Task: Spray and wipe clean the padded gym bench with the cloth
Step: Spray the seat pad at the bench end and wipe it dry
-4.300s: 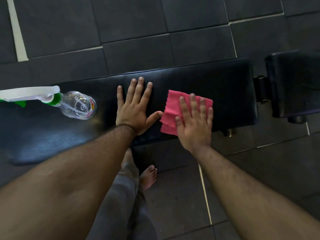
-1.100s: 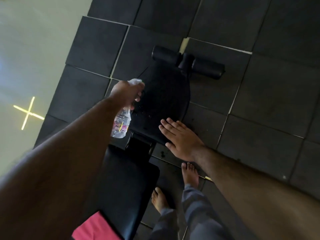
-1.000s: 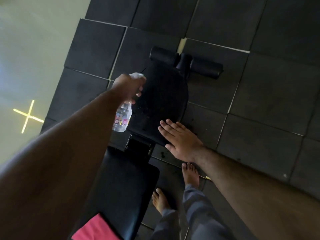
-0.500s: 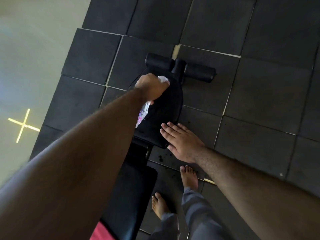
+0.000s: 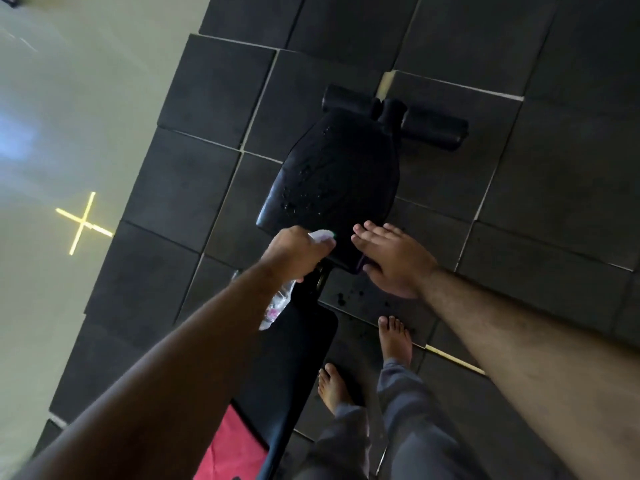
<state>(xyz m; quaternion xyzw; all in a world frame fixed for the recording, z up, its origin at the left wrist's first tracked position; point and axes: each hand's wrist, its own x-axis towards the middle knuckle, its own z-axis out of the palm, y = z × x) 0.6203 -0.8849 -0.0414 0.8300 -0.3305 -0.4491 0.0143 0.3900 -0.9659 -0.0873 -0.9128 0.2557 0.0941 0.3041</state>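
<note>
The black padded gym bench runs up the middle of the head view: its long pad (image 5: pixel 291 368) near me and its seat pad (image 5: pixel 332 174) farther off, beaded with spray droplets. My left hand (image 5: pixel 294 254) grips the clear spray bottle (image 5: pixel 277 306) by its white head, at the near left corner of the seat pad. My right hand (image 5: pixel 391 258) rests flat with straight fingers on the seat pad's near right corner. The pink cloth (image 5: pixel 232 448) lies on the long pad at the bottom edge, apart from both hands.
Black foam leg rollers (image 5: pixel 433 133) cross the far end of the bench. Dark rubber floor tiles (image 5: pixel 519 202) surround it, with wet spots near my bare feet (image 5: pixel 394 337). A pale shiny floor with a yellow cross mark (image 5: pixel 83 221) lies to the left.
My left hand has drawn the spray bottle back from over the seat pad to its near left corner. More droplets show on the seat pad. My right hand has stayed put.
</note>
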